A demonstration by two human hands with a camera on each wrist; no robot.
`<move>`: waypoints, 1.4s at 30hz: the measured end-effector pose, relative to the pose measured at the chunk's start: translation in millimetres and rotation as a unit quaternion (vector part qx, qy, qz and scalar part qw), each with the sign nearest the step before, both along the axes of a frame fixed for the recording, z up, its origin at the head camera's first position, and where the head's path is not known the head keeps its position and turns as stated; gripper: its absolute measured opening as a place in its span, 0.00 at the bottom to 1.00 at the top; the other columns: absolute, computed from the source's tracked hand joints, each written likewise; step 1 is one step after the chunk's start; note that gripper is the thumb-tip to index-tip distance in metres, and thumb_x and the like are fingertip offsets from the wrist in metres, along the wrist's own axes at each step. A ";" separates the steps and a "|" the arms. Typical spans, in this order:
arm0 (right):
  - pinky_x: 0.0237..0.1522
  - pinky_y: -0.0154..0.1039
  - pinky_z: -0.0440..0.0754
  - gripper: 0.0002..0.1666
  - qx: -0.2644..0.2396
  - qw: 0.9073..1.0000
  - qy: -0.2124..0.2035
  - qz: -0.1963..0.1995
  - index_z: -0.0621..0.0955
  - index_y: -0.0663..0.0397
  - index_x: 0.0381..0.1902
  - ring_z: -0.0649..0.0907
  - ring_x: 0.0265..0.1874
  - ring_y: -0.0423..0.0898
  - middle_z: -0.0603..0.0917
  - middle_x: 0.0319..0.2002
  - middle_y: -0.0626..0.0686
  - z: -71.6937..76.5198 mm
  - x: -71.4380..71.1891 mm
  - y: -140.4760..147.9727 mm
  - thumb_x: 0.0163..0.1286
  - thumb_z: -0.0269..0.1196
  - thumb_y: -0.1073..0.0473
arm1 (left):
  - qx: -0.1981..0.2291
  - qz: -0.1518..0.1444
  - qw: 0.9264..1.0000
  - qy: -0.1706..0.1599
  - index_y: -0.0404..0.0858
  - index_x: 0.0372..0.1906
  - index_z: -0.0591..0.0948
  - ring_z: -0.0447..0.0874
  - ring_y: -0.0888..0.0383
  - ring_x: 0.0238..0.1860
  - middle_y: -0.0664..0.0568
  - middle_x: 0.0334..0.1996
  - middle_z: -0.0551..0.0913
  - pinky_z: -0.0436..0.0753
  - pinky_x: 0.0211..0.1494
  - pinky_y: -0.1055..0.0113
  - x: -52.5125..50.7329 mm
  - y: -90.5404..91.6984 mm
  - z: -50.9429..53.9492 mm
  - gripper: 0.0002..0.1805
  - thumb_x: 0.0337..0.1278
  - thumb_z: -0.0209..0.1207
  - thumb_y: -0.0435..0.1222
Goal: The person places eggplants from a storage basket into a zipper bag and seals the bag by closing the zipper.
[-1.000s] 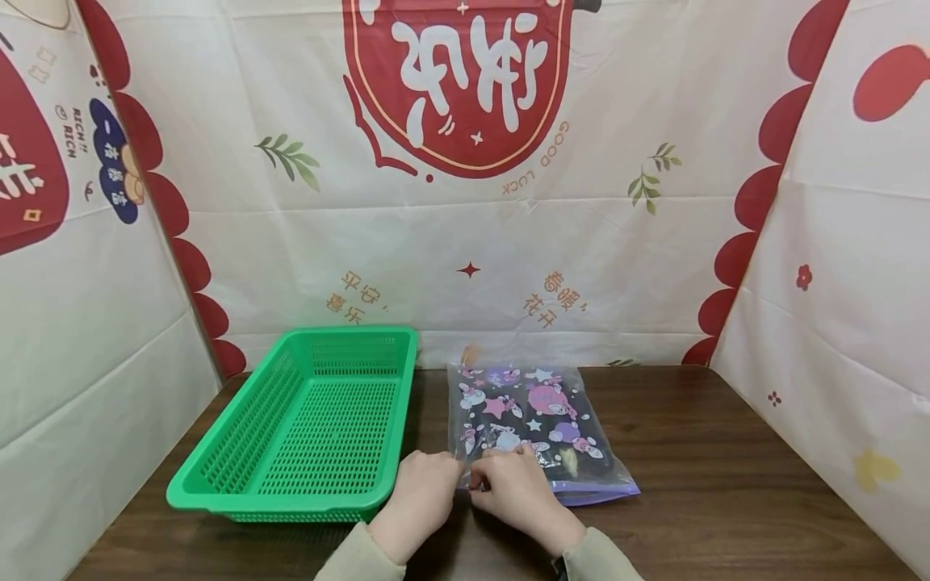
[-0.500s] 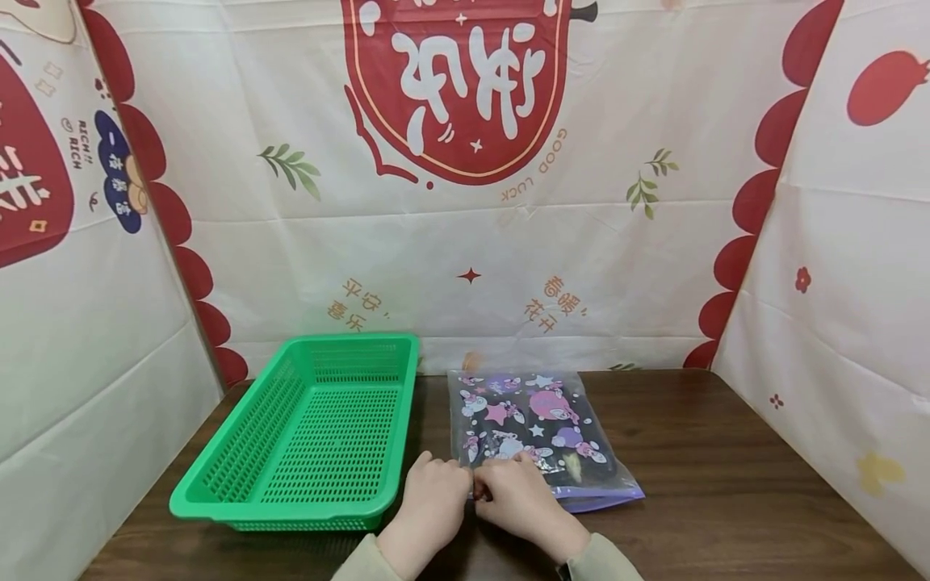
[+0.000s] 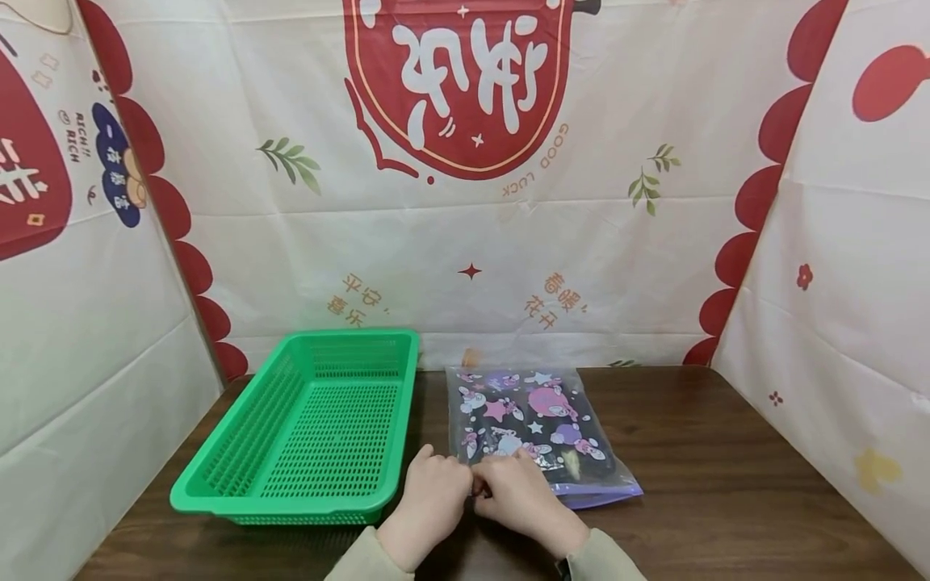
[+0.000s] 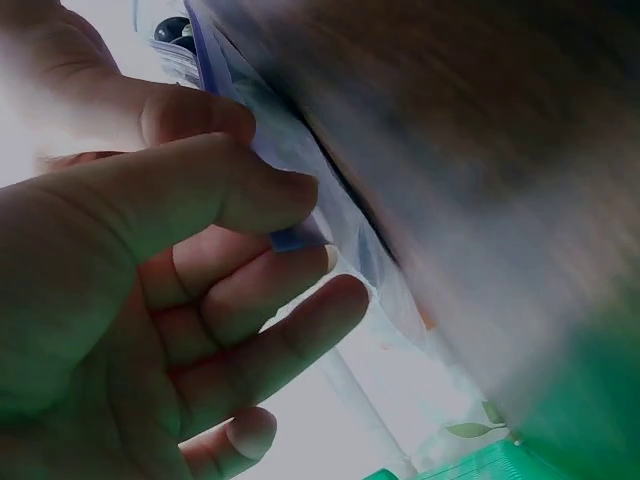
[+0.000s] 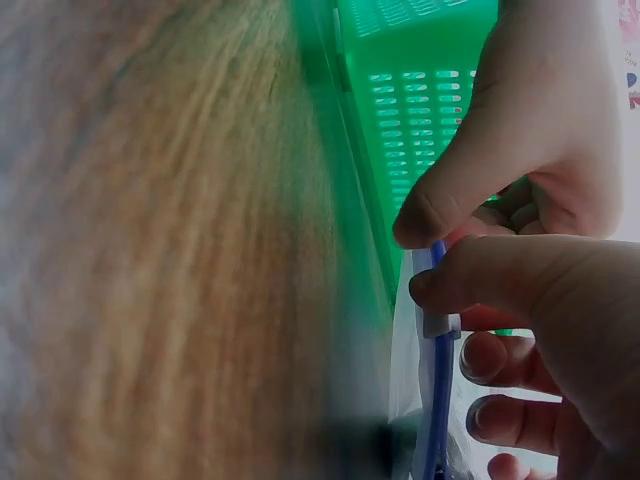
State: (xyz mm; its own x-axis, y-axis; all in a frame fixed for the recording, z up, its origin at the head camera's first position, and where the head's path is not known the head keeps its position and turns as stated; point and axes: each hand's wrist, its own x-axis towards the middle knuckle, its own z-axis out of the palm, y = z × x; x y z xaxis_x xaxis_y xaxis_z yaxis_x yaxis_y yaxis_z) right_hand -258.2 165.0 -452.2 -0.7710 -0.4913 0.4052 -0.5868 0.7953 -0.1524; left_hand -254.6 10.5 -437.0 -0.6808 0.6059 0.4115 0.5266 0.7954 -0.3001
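A clear zip bag [image 3: 501, 411] printed with pink and purple cartoon figures and stars lies flat on the table, with dark contents showing through. Along its near edge runs a purple zip strip [image 3: 603, 495]. At the left end of this strip, my left hand [image 3: 434, 494] pinches the corner [image 4: 295, 238] between thumb and fingers. Close beside it, my right hand [image 3: 519, 494] pinches the zip at a small pale slider [image 5: 440, 325], its thumb over part of it. The exact contents are hidden by the print.
A green perforated basket [image 3: 327, 436] stands to the left of the bag, close to my left hand. Beneath everything is a dark wooden table [image 3: 726, 476]. Printed white cloth [image 3: 472, 234] hangs behind and along both sides.
My left hand has shifted slightly right, nearer the right hand. Both hands still grip the bag's near edge, and the bag and basket stay in place.
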 end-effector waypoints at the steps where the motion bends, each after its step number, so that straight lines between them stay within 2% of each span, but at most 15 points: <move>1: 0.29 0.37 0.59 0.12 0.000 1.000 0.004 -0.001 0.75 0.39 0.18 0.67 0.18 0.30 0.70 0.18 0.34 0.2 -0.1 -0.3 0.45 0.68 0.60 | -0.001 0.001 1.000 0.001 0.48 0.11 0.74 0.68 0.60 0.14 0.56 0.11 0.69 0.60 0.31 0.64 -0.8 0.1 -0.5 0.17 0.43 0.68 0.37; 7: 0.28 0.38 0.60 0.11 0.018 0.999 0.041 -0.002 0.75 0.40 0.18 0.69 0.17 0.31 0.71 0.18 0.35 2.1 0.0 -1.8 0.44 0.67 0.60 | -0.010 0.009 1.000 0.008 0.48 0.14 0.77 0.69 0.60 0.16 0.57 0.13 0.71 0.61 0.28 0.66 -3.0 0.6 -2.4 0.13 0.47 0.67 0.38; 10: 0.28 0.39 0.62 0.12 0.041 0.997 0.062 0.001 0.74 0.40 0.17 0.71 0.18 0.32 0.71 0.18 0.36 2.7 0.4 -2.4 0.44 0.69 0.59 | -0.020 0.003 1.000 0.012 0.49 0.15 0.78 0.69 0.61 0.16 0.57 0.14 0.71 0.61 0.26 0.67 -2.0 -0.5 -2.0 0.12 0.49 0.66 0.38; 14: 0.28 0.40 0.64 0.14 0.059 0.995 0.082 0.007 0.74 0.41 0.16 0.71 0.18 0.33 0.71 0.18 0.36 5.1 -1.4 -4.1 0.44 0.71 0.57 | -0.034 -0.002 0.999 0.035 0.49 0.14 0.77 0.70 0.61 0.16 0.57 0.14 0.72 0.63 0.24 0.68 -1.7 -3.1 1.3 0.13 0.47 0.67 0.38; 17: 0.28 0.40 0.64 0.14 0.059 0.995 0.080 0.011 0.74 0.40 0.17 0.71 0.18 0.33 0.71 0.18 0.36 6.5 -3.0 -5.4 0.45 0.72 0.56 | -0.039 -0.002 0.999 0.034 0.50 0.13 0.77 0.71 0.61 0.16 0.57 0.13 0.73 0.65 0.23 0.68 -3.1 -4.5 4.2 0.14 0.45 0.68 0.38; 24: 0.30 0.43 0.67 0.15 0.047 0.996 0.069 0.016 0.73 0.40 0.17 0.69 0.17 0.31 0.69 0.18 0.34 5.0 -3.3 -4.7 0.46 0.71 0.56 | -0.030 -0.014 0.999 -0.003 0.49 0.13 0.78 0.72 0.61 0.15 0.57 0.13 0.74 0.68 0.22 0.68 -5.4 -6.8 9.3 0.14 0.45 0.68 0.36; 30: 0.34 0.52 0.72 0.16 0.047 0.996 0.067 0.021 0.72 0.41 0.16 0.67 0.16 0.31 0.67 0.18 0.34 5.4 -2.9 -3.3 0.46 0.71 0.56 | -0.026 -0.015 0.999 -0.039 0.47 0.15 0.80 0.71 0.60 0.15 0.56 0.13 0.74 0.69 0.22 0.67 -5.4 -8.7 12.1 0.12 0.49 0.67 0.35; 38: 0.30 0.42 0.66 0.16 0.043 0.998 0.050 0.022 0.72 0.39 0.16 0.66 0.17 0.30 0.67 0.18 0.33 2.5 -3.1 -0.4 0.45 0.71 0.55 | -0.026 -0.019 0.999 -0.018 0.48 0.13 0.78 0.70 0.61 0.14 0.57 0.12 0.73 0.68 0.21 0.68 -6.0 -7.6 5.7 0.14 0.47 0.67 0.35; 42: 0.31 0.45 0.68 0.15 0.038 0.997 0.055 0.027 0.72 0.39 0.16 0.66 0.17 0.29 0.69 0.17 0.33 2.0 -5.3 2.3 0.44 0.71 0.56 | -0.028 -0.013 0.999 -0.026 0.48 0.14 0.78 0.70 0.60 0.15 0.57 0.12 0.73 0.67 0.21 0.68 -7.1 -5.4 5.8 0.13 0.47 0.67 0.35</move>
State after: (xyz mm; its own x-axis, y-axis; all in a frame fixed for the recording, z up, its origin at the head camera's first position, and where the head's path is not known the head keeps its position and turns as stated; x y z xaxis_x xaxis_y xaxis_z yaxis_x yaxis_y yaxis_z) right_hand -263.5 167.3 -450.3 -0.6961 -0.5628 0.4458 -0.6385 0.7692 -0.0258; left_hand -261.7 5.1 -431.2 -0.6845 0.6447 0.3403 0.5626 0.7641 -0.3157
